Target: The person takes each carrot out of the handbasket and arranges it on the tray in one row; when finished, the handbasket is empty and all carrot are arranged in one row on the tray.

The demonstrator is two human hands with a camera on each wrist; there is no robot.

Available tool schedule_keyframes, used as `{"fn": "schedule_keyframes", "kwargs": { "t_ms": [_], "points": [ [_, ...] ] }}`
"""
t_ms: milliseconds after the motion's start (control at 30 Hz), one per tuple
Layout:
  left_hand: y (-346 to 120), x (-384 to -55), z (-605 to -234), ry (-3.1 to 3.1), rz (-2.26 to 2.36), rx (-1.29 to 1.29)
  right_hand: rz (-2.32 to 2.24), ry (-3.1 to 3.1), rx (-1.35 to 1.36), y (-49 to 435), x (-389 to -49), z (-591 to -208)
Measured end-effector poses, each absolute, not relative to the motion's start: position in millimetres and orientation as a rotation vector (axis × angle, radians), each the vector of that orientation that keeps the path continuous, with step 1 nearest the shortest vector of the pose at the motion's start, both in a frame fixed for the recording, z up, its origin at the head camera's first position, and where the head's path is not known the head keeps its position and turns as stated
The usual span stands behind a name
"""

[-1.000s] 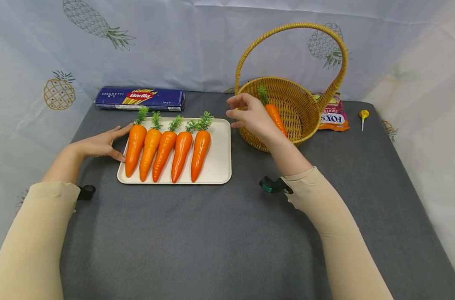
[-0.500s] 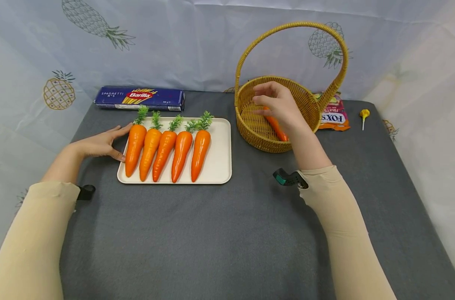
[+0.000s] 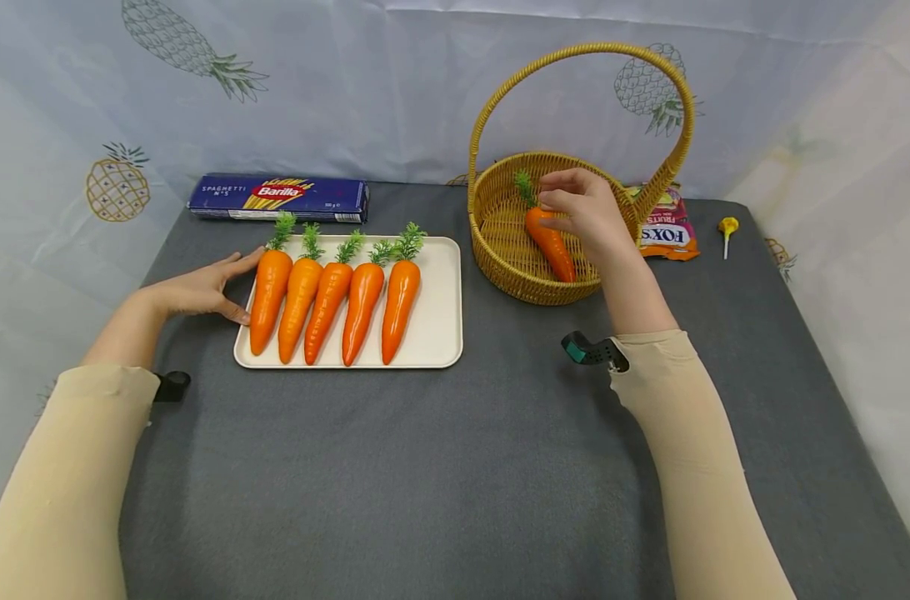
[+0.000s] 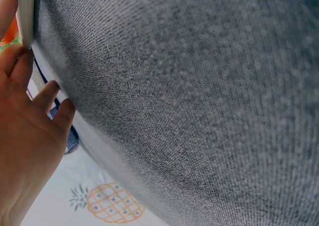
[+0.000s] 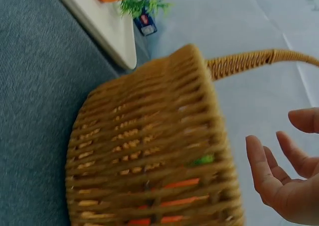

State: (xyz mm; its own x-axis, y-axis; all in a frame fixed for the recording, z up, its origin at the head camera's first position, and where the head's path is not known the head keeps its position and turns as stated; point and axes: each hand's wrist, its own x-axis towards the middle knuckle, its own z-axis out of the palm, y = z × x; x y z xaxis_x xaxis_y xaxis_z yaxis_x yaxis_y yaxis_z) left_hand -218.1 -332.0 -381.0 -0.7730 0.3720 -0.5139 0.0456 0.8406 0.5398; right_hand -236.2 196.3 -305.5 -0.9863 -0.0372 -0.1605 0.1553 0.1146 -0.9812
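Several orange carrots with green tops, the nearest to the left hand being one carrot point(image 3: 271, 300), lie side by side on a cream tray point(image 3: 443, 308). My left hand point(image 3: 200, 285) rests against the tray's left edge, thumb and fingers spread along it. In the left wrist view the left hand point(image 4: 30, 121) has fingertips at the tray rim point(image 4: 26, 17). Inside the wicker basket point(image 3: 511, 271) lies another carrot point(image 3: 551, 243). Over the basket is my right hand point(image 3: 590, 215), fingers loosely bent and holding nothing. The right wrist view shows the right hand point(image 5: 294, 181) apart from the basket point(image 5: 149, 141).
A blue spaghetti box point(image 3: 278, 198) lies behind the tray. The basket's tall handle point(image 3: 479, 125) arches above it. A sweets bag point(image 3: 668, 229) sits behind the basket's right side, and a yellow lollipop point(image 3: 728, 227) lies near the table's right edge.
My right hand has moved right, from the basket's left rim to over its right half, and more of the carrot inside now shows. The left hand has stayed at the tray.
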Motion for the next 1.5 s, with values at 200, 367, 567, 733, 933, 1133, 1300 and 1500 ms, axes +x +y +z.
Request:
{"fn": "schedule_keyframes", "kwargs": {
  "t_ms": [200, 367, 567, 733, 933, 1133, 1300, 1500],
  "points": [
    [-332, -218, -381, 2.379, 0.677, 0.285, -1.953, 2.279, 0.221, 204, -243, -315],
    [-332, -218, -381, 2.378, 0.676, 0.289, -1.908, 2.313, 0.295, 208, -248, -323],
    [-331, -219, -380, 2.378, 0.669, 0.298, -1.777, 2.411, 0.338, 214, -253, -333],
    [-331, -219, -379, 2.375, 0.67, 0.295, -1.702, 2.471, 0.351, 217, -257, -339],
    [-331, -219, -379, 2.371, 0.674, 0.288, -1.654, 2.484, 0.35, 218, -261, -343],
    [-330, -218, -378, 2.376, 0.677, 0.281, -1.552, 2.482, 0.333, 220, -265, -349],
    [-330, -218, -378, 2.38, 0.676, 0.281, -1.491, 2.478, 0.317, 220, -266, -353],
    [-331, -217, -378, 2.389, 0.668, 0.296, -1.423, 2.451, 0.311, 219, -268, -355]
  ]
}}
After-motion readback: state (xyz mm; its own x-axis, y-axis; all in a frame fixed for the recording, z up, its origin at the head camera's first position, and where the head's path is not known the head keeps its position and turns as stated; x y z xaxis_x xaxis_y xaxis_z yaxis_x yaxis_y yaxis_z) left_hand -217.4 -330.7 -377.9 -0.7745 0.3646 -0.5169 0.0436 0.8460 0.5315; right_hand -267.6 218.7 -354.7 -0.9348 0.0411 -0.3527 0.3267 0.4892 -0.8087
